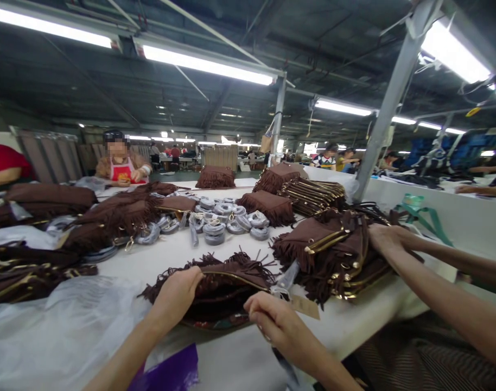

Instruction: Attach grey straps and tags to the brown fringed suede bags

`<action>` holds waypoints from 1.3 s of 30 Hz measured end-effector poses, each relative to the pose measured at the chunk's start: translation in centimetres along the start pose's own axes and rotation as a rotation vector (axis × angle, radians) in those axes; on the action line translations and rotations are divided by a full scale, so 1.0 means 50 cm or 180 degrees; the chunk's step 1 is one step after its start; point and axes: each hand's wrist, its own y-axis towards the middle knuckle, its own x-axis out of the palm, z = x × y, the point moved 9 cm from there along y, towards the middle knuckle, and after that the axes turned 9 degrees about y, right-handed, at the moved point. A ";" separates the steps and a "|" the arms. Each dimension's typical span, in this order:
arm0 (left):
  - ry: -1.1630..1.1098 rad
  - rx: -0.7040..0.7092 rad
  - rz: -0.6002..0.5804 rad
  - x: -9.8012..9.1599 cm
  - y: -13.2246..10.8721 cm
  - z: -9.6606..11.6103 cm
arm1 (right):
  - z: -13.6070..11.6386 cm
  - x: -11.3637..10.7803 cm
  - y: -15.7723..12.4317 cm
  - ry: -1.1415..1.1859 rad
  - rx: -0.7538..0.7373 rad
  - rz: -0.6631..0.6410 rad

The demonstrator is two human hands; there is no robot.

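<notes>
A brown fringed handbag (231, 266) lies in front of me with its zippered mouth pulled wide, showing a dark inside and a patterned lining. My left hand (178, 290) is closed on the far left part of its zipper edge. At the near right side of the opening, my right hand (272, 317) is closed with the fingertips pinched on the bag's edge. A tan paper tag (305, 306) and a clear plastic wrapped piece (287, 277) lie beside the bag, to the right.
A co-worker's hands (384, 239) touch a stack of brown fringed bags (345, 255) at the right. Several plastic-wrapped coiled straps (215, 231) lie mid-table. Clear plastic sheeting (61, 320) and a purple sheet (170, 369) are near me. Another person (124, 163) works across the table.
</notes>
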 end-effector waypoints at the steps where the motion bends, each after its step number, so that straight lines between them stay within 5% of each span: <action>1: -0.0080 -0.0035 0.0026 0.004 0.005 -0.008 | 0.010 0.013 0.012 -0.0076 0.0019 -0.0032; 6: -0.0221 -0.0021 -0.0010 0.009 0.008 -0.018 | 0.058 0.049 0.059 0.0757 0.0430 -0.0323; 10: -0.0117 0.0634 0.0491 -0.027 -0.032 0.068 | 0.070 0.041 0.075 0.1342 0.0700 -0.0450; 14: -0.0112 0.1444 -0.0438 0.057 -0.064 0.192 | 0.077 0.031 0.076 0.1589 0.0854 -0.0474; 17: 0.0033 0.1410 -0.0670 0.106 -0.042 0.229 | 0.089 0.011 0.069 0.1609 0.0948 -0.0378; 26: -0.0209 0.1165 -0.0547 0.127 0.061 0.201 | 0.151 -0.081 0.010 0.0583 0.1120 -0.0236; 34: -0.0506 0.1511 -0.0649 0.140 0.089 0.242 | 0.145 -0.054 0.007 -0.0601 0.1084 -0.0297; 39: -0.0866 0.1471 -0.0870 0.162 0.102 0.210 | 0.150 -0.056 0.001 -0.0580 0.1193 -0.0314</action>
